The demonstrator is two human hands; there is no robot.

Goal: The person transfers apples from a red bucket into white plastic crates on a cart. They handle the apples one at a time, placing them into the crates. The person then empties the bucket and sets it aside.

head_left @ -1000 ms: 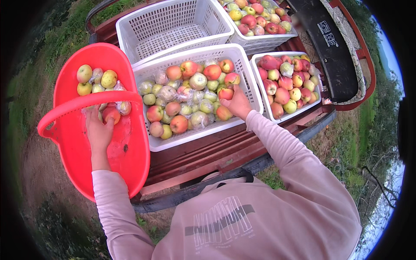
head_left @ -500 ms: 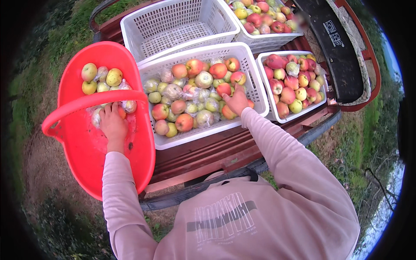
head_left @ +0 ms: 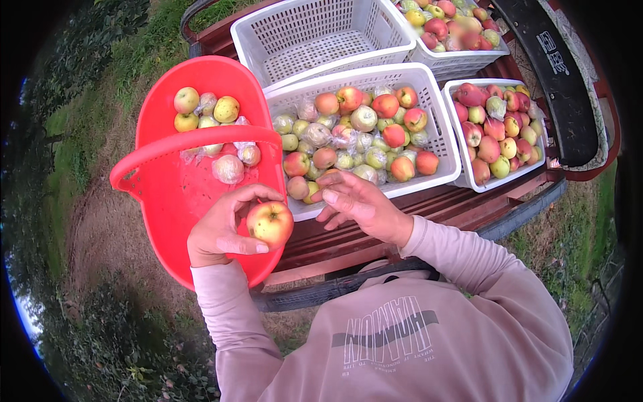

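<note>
Head view: I hold one apple over the red basket, at the edge of the truck bed.

My left hand (head_left: 218, 231) has its fingers clamped round a yellow-red apple (head_left: 270, 224), which sits just above the near right rim of the red plastic basket (head_left: 164, 201). The basket's handle arches across above my hand; a few apples, some in clear wrap, lie at its far end, with bare red floor between them and my hand. My right hand (head_left: 358, 201) rests with fingers apart, gripping nothing, on the near rim of the middle white crate (head_left: 442, 130), which is filled with apples. An empty white crate (head_left: 321, 33) stands behind it, and another filled crate (head_left: 462, 177) just beside it on the right.
</note>
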